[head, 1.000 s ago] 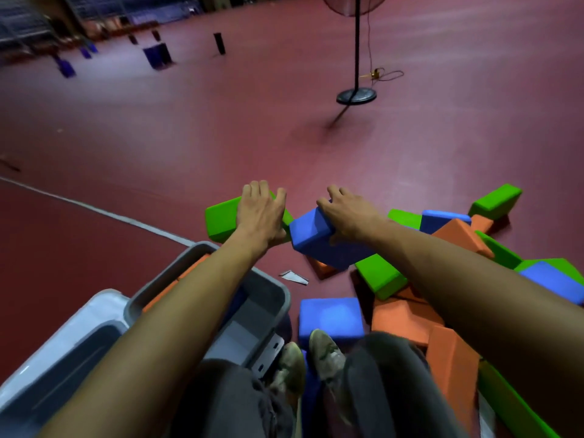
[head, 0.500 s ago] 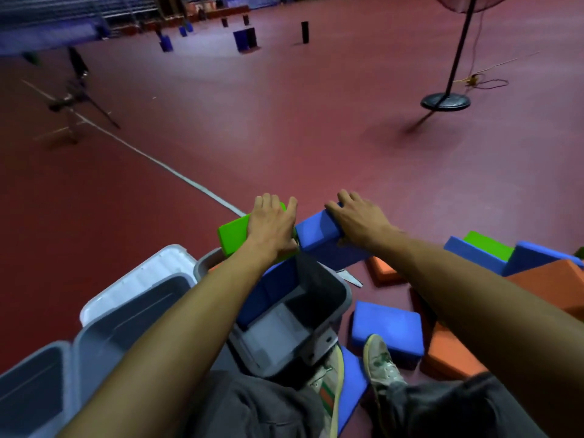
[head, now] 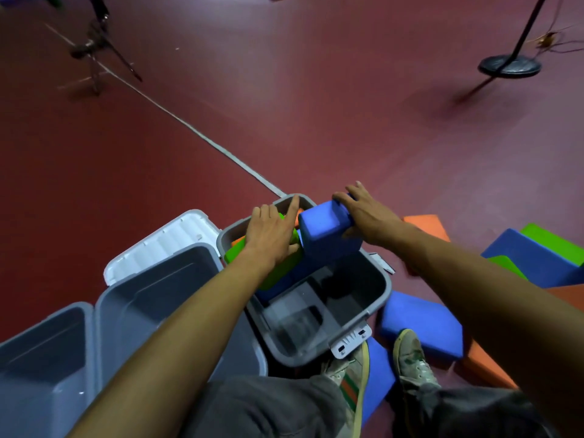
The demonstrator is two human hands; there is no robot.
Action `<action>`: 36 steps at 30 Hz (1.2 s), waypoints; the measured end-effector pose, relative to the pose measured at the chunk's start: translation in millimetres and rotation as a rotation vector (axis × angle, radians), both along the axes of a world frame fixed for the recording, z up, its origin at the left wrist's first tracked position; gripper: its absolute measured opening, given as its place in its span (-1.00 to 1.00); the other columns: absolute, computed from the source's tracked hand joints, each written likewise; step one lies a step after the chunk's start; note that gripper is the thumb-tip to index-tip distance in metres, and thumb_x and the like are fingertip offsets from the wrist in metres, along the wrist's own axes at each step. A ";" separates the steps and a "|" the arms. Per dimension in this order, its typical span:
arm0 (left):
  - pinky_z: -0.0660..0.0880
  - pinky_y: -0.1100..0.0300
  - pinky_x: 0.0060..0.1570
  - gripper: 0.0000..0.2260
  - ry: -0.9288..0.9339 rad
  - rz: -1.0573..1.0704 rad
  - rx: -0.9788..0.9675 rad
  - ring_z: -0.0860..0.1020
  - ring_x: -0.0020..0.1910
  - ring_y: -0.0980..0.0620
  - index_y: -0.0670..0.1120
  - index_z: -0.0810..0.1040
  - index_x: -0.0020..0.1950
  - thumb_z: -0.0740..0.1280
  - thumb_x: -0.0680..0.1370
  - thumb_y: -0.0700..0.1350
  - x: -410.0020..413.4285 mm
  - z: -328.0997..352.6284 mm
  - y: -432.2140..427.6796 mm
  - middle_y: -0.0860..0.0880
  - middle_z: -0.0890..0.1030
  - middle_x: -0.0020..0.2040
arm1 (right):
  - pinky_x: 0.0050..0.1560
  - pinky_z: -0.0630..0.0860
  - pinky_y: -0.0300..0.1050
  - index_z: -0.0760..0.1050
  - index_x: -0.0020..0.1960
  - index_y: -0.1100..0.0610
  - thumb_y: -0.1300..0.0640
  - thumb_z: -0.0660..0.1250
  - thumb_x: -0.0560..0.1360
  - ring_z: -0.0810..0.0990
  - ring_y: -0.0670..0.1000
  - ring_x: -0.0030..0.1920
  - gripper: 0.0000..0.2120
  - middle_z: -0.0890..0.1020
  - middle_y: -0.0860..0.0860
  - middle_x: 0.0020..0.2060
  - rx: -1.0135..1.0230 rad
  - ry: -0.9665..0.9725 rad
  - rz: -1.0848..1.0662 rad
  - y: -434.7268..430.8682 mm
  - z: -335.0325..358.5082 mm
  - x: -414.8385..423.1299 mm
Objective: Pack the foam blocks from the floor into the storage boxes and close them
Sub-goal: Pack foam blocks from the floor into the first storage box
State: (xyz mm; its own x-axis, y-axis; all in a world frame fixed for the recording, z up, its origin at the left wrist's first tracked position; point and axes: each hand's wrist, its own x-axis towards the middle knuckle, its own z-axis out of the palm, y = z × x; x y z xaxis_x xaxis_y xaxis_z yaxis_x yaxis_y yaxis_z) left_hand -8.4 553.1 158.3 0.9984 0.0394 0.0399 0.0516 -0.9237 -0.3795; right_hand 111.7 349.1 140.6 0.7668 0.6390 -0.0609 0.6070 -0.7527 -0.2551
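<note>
Over the grey storage box, the left hand is gripping a green foam block and the right hand is gripping a blue foam block, with both likely needing to be lowered flat inside.

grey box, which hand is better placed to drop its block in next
Probably the right hand: its blue block hangs over the grey box's bare part, while the left hand's green block overlaps the left rim and blocks inside.
</note>
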 end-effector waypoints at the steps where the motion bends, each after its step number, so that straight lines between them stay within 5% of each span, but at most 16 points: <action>1: 0.32 -0.02 0.07 -0.07 0.011 0.004 -0.014 0.47 0.08 -0.17 -0.06 -0.07 0.64 0.33 0.48 0.32 0.6 -4.9 3.4 -0.23 0.53 0.16 | 0.48 0.23 0.24 0.14 0.58 0.06 0.11 0.61 0.35 -0.08 0.23 0.60 -0.05 0.10 0.18 0.56 -0.001 0.022 0.022 2.4 -6.3 2.7; 10: 0.45 -0.19 0.09 -0.05 0.156 0.110 -0.195 0.37 0.25 -0.20 0.01 -0.07 0.63 0.42 0.46 0.29 -8.7 -63.1 35.1 -0.21 0.41 0.31 | 0.48 0.24 0.22 0.14 0.58 0.04 0.11 0.60 0.35 -0.07 0.23 0.60 -0.05 0.08 0.18 0.56 -0.063 0.141 0.107 31.0 -49.0 14.3; 29: 0.41 -0.05 0.18 0.15 0.244 0.091 -0.228 0.39 0.23 -0.17 -0.22 -0.09 0.62 0.56 0.35 0.21 41.0 -157.8 50.9 -0.18 0.44 0.27 | 0.46 0.30 0.23 0.10 0.60 0.04 0.08 0.59 0.37 -0.06 0.21 0.60 -0.04 0.09 0.18 0.54 -0.116 0.122 0.060 61.6 -130.3 57.0; 36: 0.41 -0.05 0.24 0.07 0.228 0.217 -0.256 0.39 0.32 -0.21 -0.26 -0.08 0.62 0.52 0.41 0.17 47.2 -198.0 49.1 -0.20 0.47 0.31 | 0.54 0.11 0.16 0.04 0.61 0.03 0.02 0.53 0.43 -0.06 0.22 0.60 -0.07 0.04 0.18 0.58 -0.187 0.022 0.094 80.9 -162.6 62.6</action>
State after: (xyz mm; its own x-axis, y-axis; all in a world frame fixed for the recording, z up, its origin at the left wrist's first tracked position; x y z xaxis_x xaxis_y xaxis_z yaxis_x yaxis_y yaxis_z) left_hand 38.8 602.3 -39.8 0.9480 0.2298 -0.2203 0.1965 -0.9668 -0.1632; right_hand 174.4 430.0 -22.0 0.7014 0.6839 -0.2010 0.6727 -0.7283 -0.1305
